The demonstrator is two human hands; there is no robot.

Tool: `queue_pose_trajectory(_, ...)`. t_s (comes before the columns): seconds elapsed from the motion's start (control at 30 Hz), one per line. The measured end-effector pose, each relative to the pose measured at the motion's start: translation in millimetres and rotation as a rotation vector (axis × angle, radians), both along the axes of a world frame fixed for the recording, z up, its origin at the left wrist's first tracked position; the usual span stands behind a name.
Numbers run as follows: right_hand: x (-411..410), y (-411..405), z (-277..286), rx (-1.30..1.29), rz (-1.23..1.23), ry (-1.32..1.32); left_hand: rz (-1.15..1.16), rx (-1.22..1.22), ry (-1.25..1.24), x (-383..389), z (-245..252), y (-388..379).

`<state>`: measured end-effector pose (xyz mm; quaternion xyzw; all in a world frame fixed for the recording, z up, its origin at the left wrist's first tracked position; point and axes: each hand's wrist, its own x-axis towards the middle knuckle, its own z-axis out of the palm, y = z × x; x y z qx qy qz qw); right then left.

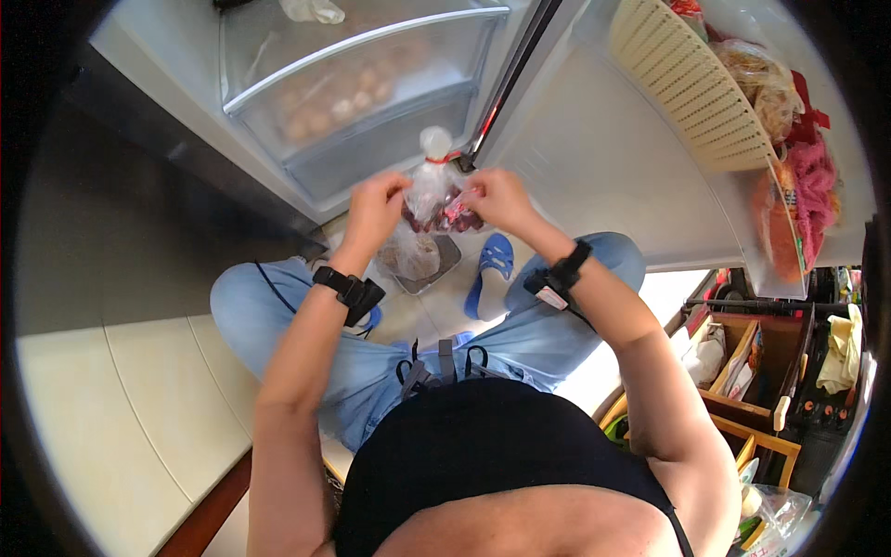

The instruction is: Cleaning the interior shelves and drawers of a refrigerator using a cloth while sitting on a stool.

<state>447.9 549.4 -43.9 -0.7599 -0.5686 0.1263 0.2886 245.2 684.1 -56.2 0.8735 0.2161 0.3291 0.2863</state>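
In front of my knees hangs a clear plastic bag (429, 198) with dark red pieces in its lower part. A red tie (443, 159) cinches its neck below a puffed white top. My left hand (379, 197) pinches the bag's left side. On the right side, my right hand (500, 197) grips the plastic by a pink-and-white printed part (457, 207). What the dark red pieces are cannot be told. Below the bag, a shallow tray (440, 268) on the floor holds another clear bag (411, 256) with brownish contents.
An open refrigerator stands ahead, with eggs (341, 108) behind a clear drawer front (390, 63). Its open door (592, 139) at the right carries a cream perforated bin (696, 83) with bagged items. Wooden drawers (738, 348) stand at the lower right. A blue clog (495, 257) is beside the tray.
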Motion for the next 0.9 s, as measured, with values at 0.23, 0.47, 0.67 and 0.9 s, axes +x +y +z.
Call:
queue_pose_trajectory(0.23, -33, 69, -87, 0.082, 0.076, -0.02, 0.397, -1.032, 0.036, -22, -85, 12)
queue_pose_trajectory(0.47, -35, 161, -157, -0.016, 0.279, 0.006, 0.59, -0.393, 0.241, -48, -163, 80)
queue_pose_trajectory(0.67, 15, 197, -256, -0.025, 0.245, -0.03, 0.409, -0.82, 0.03, 14, -243, 115)
queue_pose_trajectory(0.9, 30, 224, -245, -0.224, 0.321, 0.21, 0.419, -0.666, 0.505, 26, -215, 157)
